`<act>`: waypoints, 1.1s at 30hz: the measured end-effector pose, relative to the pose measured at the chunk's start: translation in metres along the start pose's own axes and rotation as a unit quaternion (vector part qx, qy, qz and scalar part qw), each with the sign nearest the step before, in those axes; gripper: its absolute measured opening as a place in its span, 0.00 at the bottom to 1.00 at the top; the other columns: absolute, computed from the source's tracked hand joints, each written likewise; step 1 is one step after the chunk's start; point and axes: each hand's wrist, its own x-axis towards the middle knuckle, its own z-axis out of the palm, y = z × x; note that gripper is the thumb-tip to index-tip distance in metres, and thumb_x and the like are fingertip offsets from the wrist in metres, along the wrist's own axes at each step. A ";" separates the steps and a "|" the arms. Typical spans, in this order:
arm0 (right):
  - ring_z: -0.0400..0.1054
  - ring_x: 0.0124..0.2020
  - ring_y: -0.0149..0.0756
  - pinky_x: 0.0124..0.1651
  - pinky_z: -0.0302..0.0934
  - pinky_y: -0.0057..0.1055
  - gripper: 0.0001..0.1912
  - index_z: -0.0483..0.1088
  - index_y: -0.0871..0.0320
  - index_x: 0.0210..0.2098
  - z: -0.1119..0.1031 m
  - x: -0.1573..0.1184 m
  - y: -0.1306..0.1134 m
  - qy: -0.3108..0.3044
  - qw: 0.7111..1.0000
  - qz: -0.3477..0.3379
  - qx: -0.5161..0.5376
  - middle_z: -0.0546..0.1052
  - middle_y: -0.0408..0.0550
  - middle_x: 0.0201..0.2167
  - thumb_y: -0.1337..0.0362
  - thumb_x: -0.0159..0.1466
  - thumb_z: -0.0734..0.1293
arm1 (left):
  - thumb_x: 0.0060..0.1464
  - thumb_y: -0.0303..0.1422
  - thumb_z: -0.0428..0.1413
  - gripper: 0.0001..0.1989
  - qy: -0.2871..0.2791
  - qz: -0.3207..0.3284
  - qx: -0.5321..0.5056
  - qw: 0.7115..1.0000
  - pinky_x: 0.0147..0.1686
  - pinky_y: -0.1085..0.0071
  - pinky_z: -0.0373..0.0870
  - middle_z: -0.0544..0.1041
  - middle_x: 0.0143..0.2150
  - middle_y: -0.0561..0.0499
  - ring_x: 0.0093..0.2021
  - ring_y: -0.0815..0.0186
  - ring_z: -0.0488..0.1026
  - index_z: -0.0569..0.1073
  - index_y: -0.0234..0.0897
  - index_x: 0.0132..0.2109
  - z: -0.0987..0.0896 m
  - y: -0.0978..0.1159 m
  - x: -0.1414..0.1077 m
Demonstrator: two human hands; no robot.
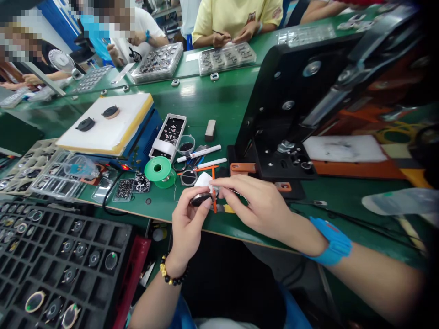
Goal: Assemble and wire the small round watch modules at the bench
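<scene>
My left hand holds a small dark round part between thumb and fingers, above the green mat's front edge. My right hand reaches in from the right, its fingertips pinching a small thin piece at that part's right edge; the piece is too small and hidden to name. Just behind the fingertips lie a crumpled white tissue and an orange-handled tool. A blue wristband circles my right wrist, and a beaded bracelet circles my left.
A green spool, white parts box, and small cup stand ahead. A black machine rises right. A black foam tray of round parts lies lower left. Co-workers sit across the bench.
</scene>
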 end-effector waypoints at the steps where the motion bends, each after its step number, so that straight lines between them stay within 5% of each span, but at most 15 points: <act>1: 0.76 0.41 0.37 0.42 0.68 0.33 0.11 0.73 0.60 0.53 0.000 0.000 0.000 -0.004 1.000 0.008 0.010 0.82 0.48 0.43 0.70 0.75 0.62 | 0.67 0.31 0.60 0.11 0.002 0.005 0.008 1.000 0.53 0.69 0.76 0.78 0.53 0.49 0.52 0.63 0.77 0.79 0.45 0.54 0.000 0.000 0.000; 8: 0.76 0.41 0.37 0.45 0.70 0.33 0.03 0.74 0.57 0.44 0.003 -0.001 0.003 -0.026 0.998 -0.001 0.059 0.81 0.47 0.41 0.67 0.72 0.68 | 0.67 0.32 0.60 0.11 0.027 0.019 0.047 0.998 0.49 0.72 0.76 0.78 0.53 0.48 0.53 0.62 0.76 0.79 0.45 0.54 0.003 0.000 -0.001; 33: 0.79 0.40 0.37 0.45 0.74 0.32 0.04 0.75 0.59 0.43 0.000 -0.002 0.004 -0.028 0.999 -0.025 0.022 0.83 0.48 0.41 0.69 0.71 0.68 | 0.66 0.28 0.60 0.11 0.010 0.070 0.099 0.993 0.56 0.64 0.72 0.78 0.52 0.47 0.55 0.60 0.74 0.79 0.44 0.53 0.002 -0.002 -0.001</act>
